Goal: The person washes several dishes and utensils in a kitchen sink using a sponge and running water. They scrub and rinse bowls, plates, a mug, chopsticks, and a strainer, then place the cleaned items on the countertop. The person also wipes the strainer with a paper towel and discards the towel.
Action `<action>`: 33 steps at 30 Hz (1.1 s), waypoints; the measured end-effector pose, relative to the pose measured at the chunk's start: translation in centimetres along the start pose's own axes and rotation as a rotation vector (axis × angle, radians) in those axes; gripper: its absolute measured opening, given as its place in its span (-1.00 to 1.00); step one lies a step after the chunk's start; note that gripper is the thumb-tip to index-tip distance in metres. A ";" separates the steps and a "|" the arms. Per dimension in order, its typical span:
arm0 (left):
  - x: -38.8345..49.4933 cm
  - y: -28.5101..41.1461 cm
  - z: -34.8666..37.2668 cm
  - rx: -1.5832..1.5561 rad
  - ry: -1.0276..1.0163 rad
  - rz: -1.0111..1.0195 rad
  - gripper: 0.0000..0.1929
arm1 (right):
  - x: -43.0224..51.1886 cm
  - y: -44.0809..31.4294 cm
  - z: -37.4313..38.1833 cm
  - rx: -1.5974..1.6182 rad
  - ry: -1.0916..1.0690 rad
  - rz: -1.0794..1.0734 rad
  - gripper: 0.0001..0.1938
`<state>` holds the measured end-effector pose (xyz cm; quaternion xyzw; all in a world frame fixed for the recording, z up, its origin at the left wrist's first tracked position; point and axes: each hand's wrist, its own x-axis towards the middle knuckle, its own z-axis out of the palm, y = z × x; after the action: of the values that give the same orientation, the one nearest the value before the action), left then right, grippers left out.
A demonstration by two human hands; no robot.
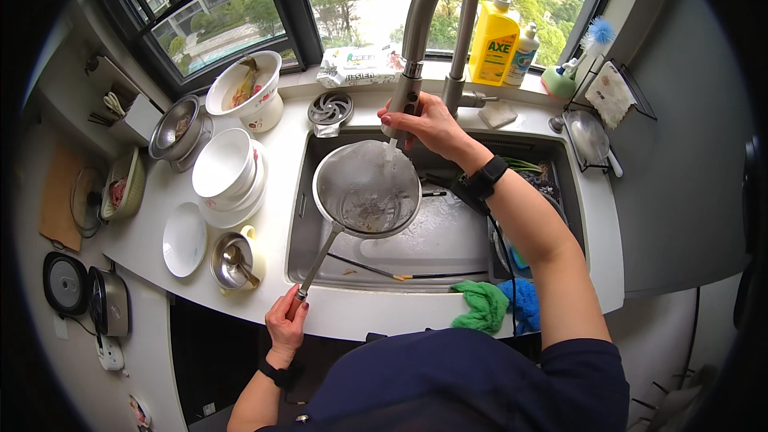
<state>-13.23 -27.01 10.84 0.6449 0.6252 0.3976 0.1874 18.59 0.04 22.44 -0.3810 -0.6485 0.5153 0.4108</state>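
Observation:
My left hand grips the wooden handle of a round mesh strainer, which is tilted over the sink. Bits of residue cling to the lower part of its mesh. My right hand is wrapped around the spray head of the pull-down faucet. Water runs from the nozzle onto the strainer's upper right side. Below, a pair of dark chopsticks lies near the sink's front edge.
Left of the sink stand stacked white bowls, a cup with a ladle and a bowl holding fish. Green and blue cloths drape the front edge. A yellow soap bottle stands on the windowsill.

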 end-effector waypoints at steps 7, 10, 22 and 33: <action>-0.9 -0.6 -0.3 0.051 0.029 0.024 -0.66 | -0.4 -0.5 -0.5 -0.026 -0.012 0.037 -0.70; -0.9 -0.5 -0.4 0.080 0.037 0.048 -0.66 | -0.5 -0.5 -0.2 0.042 -0.025 0.034 -0.68; -0.7 0.1 0.3 0.126 0.019 0.230 -0.63 | -0.4 -0.5 0.2 0.231 -0.125 0.027 -0.68; -0.7 -1.5 -0.2 -0.054 0.052 0.040 -0.66 | -0.4 -0.4 -0.6 0.029 -0.060 0.036 -0.70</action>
<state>-14.28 -27.54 9.69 0.6414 0.6060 0.4346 0.1804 19.23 -0.19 22.81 -0.3711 -0.6460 0.5432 0.3872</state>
